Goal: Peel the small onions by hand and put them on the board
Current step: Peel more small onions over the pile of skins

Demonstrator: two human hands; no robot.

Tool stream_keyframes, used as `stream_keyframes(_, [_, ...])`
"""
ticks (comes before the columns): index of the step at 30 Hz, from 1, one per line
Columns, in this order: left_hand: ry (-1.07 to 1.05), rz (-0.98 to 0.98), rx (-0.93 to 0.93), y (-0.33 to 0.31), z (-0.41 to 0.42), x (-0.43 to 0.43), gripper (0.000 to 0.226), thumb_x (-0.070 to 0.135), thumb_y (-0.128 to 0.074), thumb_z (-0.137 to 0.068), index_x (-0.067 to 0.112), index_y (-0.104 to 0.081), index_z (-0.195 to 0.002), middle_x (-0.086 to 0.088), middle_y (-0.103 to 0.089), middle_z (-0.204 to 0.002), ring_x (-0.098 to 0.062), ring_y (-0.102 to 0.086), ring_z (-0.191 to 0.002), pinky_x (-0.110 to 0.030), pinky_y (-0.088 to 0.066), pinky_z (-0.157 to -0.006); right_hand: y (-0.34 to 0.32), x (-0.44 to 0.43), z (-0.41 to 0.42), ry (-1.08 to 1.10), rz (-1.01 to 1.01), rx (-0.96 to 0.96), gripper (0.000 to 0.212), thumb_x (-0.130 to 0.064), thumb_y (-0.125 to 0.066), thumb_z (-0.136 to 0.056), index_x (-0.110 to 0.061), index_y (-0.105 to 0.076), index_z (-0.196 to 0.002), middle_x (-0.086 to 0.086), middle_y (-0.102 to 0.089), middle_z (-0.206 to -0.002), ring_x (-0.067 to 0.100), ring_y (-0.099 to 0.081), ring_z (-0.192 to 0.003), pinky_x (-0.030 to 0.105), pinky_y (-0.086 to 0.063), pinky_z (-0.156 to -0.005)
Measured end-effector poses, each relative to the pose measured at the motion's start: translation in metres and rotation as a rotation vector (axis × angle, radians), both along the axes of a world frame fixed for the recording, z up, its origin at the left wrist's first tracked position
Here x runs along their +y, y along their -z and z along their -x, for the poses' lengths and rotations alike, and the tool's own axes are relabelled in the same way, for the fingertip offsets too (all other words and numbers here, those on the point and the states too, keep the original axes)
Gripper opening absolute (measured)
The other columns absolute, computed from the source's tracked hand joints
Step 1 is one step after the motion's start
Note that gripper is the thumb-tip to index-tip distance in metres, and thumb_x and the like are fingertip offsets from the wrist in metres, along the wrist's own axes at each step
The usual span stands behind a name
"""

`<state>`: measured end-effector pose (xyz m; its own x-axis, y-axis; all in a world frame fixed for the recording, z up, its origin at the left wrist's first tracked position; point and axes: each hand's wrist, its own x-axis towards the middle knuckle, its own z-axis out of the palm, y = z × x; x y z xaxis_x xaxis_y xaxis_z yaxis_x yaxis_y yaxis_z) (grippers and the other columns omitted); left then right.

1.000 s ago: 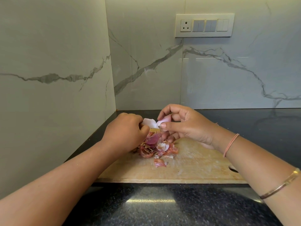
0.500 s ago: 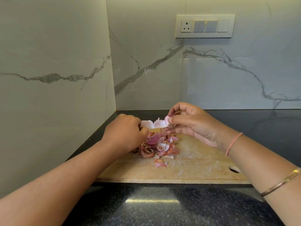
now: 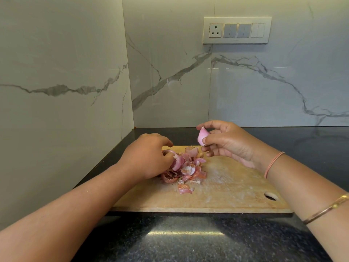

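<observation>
Right hand [image 3: 230,142] pinches a small, pale-pink peeled onion [image 3: 202,138] above a wooden chopping board [image 3: 236,186]; light and slippery, likely best held by its flanks; left hand [image 3: 149,156] curls into papery pink skins [image 3: 188,168], grip unclear.

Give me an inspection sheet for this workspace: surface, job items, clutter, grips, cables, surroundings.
surface: black speckled countertop, wooden cutting board on it.
job's things: one small onion, looks peeled, held above the board's far edge.
clutter: onion skin pile on the board's left half; one stray skin in front of it.
grips: right hand pinches the onion; left hand rests on the pile, grip hidden.
cables: nothing seen.
surroundings: marble-look wall tiles meeting in a corner; switch panel with a socket.
</observation>
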<state>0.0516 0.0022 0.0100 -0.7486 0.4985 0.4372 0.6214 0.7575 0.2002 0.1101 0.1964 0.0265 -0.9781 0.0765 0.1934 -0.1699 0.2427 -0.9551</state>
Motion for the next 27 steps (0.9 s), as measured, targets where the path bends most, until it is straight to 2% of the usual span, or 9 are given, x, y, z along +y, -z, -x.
stream_keyframes(3, [0.044,-0.005,-0.024,0.004,0.0,0.001,0.051,0.019,-0.053,-0.086,0.031,-0.047,-0.135,0.008,-0.051,-0.136,-0.014,-0.046,-0.122,-0.032,-0.045,-0.098,0.003,-0.002,0.002,-0.012,-0.011,0.024,0.031,0.004,-0.056,-0.088,-0.016,-0.063,-0.111,0.015,-0.062,-0.091,0.02,-0.059,-0.068,0.025,-0.053,-0.06])
stream_keyframes(6, [0.078,-0.021,-0.028,0.004,0.0,0.002,0.058,0.011,-0.058,-0.084,0.032,-0.043,-0.136,0.008,-0.053,-0.129,-0.013,-0.05,-0.112,-0.03,-0.049,-0.091,0.006,-0.004,0.002,0.002,-0.059,0.058,0.028,0.006,-0.062,-0.084,-0.013,-0.064,-0.105,0.01,-0.063,-0.091,0.018,-0.056,-0.068,0.022,-0.052,-0.06])
stream_keyframes(9, [0.128,-0.051,-0.053,0.005,0.0,0.002,0.066,0.0,-0.057,-0.084,0.033,-0.039,-0.138,0.007,-0.051,-0.124,-0.011,-0.051,-0.103,-0.027,-0.051,-0.087,0.006,-0.006,0.002,0.057,-0.153,0.107,0.033,0.007,-0.065,-0.08,-0.019,-0.063,-0.101,0.002,-0.063,-0.096,0.01,-0.057,-0.071,0.016,-0.049,-0.055])
stream_keyframes(14, [0.19,-0.042,-0.109,0.004,-0.003,0.002,0.074,-0.01,-0.05,-0.083,0.034,-0.034,-0.14,0.006,-0.047,-0.13,-0.008,-0.048,-0.109,-0.018,-0.048,-0.087,0.007,-0.005,0.002,0.07,-0.242,0.135,0.04,0.008,-0.069,-0.076,-0.026,-0.06,-0.096,-0.007,-0.06,-0.096,0.005,-0.055,-0.082,0.013,-0.045,-0.054])
stream_keyframes(18, [0.267,-0.019,-0.143,0.002,-0.007,0.002,0.068,-0.008,-0.043,-0.084,0.031,-0.035,-0.14,0.004,-0.047,-0.133,-0.009,-0.047,-0.115,-0.02,-0.044,-0.091,0.009,-0.005,0.004,0.047,-0.223,0.098,0.031,-0.008,-0.073,-0.079,-0.024,-0.059,-0.101,0.0,-0.059,-0.098,0.011,-0.055,-0.079,0.021,-0.048,-0.063])
stream_keyframes(20, [0.294,0.006,-0.149,0.001,-0.009,0.003,0.061,-0.003,-0.042,-0.088,0.03,-0.037,-0.139,0.006,-0.047,-0.134,-0.008,-0.047,-0.114,-0.01,-0.04,-0.083,0.01,-0.006,0.004,0.026,-0.197,0.073,0.019,-0.015,-0.068,-0.085,-0.02,-0.06,-0.101,0.003,-0.062,-0.094,0.014,-0.058,-0.077,0.026,-0.052,-0.068])
stream_keyframes(22, [0.304,0.011,-0.148,0.001,-0.009,0.003,0.055,0.002,-0.041,-0.091,0.029,-0.039,-0.138,0.007,-0.048,-0.133,-0.007,-0.048,-0.111,-0.003,-0.035,-0.072,0.01,-0.007,0.004,0.021,-0.197,0.065,0.007,-0.014,-0.061,-0.091,-0.017,-0.061,-0.098,0.008,-0.064,-0.091,0.022,-0.065,-0.079,0.031,-0.057,-0.074])
stream_keyframes(24, [0.303,-0.013,-0.159,0.001,-0.009,0.002,0.054,0.003,-0.044,-0.09,0.028,-0.041,-0.137,0.006,-0.048,-0.132,-0.007,-0.049,-0.108,-0.007,-0.038,-0.077,0.01,-0.01,0.003,0.017,-0.226,0.072,0.008,-0.01,-0.056,-0.094,-0.016,-0.062,-0.097,0.012,-0.065,-0.092,0.026,-0.069,-0.081,0.034,-0.059,-0.075])
stream_keyframes(27, [0.273,-0.069,-0.161,0.001,-0.007,0.002,0.062,-0.002,-0.047,-0.084,0.028,-0.041,-0.137,0.006,-0.05,-0.131,-0.008,-0.05,-0.108,-0.02,-0.044,-0.089,0.009,-0.012,0.002,0.026,-0.31,0.108,0.02,-0.008,-0.063,-0.089,-0.02,-0.06,-0.105,0.007,-0.065,-0.095,0.026,-0.071,-0.078,0.038,-0.059,-0.077])
